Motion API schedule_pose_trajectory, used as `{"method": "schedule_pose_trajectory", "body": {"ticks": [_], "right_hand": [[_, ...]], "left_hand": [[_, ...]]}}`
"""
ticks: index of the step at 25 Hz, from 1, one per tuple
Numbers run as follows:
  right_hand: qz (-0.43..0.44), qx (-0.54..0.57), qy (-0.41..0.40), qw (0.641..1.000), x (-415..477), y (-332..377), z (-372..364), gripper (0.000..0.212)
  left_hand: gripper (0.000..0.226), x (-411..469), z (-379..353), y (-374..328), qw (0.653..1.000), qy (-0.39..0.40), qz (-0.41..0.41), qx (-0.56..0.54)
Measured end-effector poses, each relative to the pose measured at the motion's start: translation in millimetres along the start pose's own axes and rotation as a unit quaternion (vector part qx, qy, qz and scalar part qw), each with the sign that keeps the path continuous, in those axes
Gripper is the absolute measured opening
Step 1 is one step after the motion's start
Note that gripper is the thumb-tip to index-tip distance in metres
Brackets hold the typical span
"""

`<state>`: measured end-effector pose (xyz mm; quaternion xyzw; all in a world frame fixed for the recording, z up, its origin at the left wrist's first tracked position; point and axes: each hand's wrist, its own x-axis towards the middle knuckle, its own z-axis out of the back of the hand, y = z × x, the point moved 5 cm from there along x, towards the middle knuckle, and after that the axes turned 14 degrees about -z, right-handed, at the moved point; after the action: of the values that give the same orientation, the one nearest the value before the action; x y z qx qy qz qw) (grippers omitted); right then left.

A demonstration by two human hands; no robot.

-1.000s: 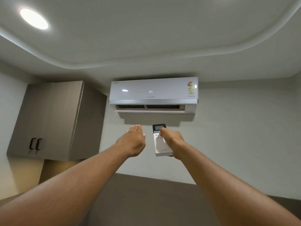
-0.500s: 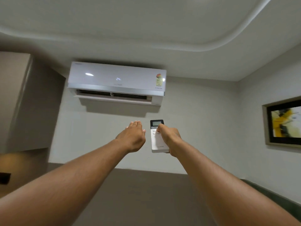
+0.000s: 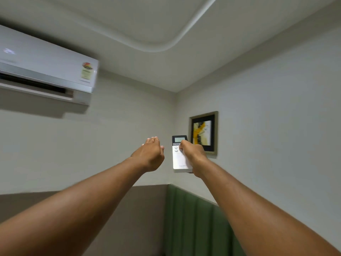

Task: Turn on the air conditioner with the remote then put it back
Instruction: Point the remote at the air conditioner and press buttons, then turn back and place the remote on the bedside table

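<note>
right hand [image 3: 192, 154] grip — remote [image 3: 180, 157] | air conditioner [image 3: 48, 71] sticker — unreadable

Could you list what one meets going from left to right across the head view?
air conditioner → left hand → remote → right hand → framed picture

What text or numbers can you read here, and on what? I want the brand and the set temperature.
None is legible.
Air conditioner: sticker and front lettering blurred.
Remote, held in the right hand: screen lit but digits too small; logo near its bottom edge unreadable.
Framed picture: no text.
</note>
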<state>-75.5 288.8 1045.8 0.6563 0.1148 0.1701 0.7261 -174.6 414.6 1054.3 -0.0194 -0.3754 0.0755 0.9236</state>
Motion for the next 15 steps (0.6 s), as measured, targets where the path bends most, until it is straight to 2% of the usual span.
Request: {"method": "schedule_pose_trajectory", "body": {"ticks": [5, 8, 12, 15], "right_hand": [[-0.023, 0.015, -0.146, 0.989, 4.4, -27.2, 182.5, 0.018], [-0.044, 0.013, -0.22, 0.974, -9.8, -44.6, 272.3, 0.016], [-0.053, 0.019, -0.329, 0.943, -43.5, -61.2, 378.7, 0.016], [-0.066, 0.009, -0.388, 0.919, -69.1, -69.2, 430.1, 0.017]], "left_hand": [[0.057, 65.6, -81.5, -152.5, 0.989, 0.014, -0.112, -0.091], [0.048, 87.0, -111.6, -238.0, 0.976, 0.007, -0.168, -0.136], [0.05, 103.0, -146.1, -357.2, 0.94, 0.026, -0.261, -0.218], [0.054, 100.7, -163.2, -423.3, 0.911, 0.035, -0.31, -0.27]]}}
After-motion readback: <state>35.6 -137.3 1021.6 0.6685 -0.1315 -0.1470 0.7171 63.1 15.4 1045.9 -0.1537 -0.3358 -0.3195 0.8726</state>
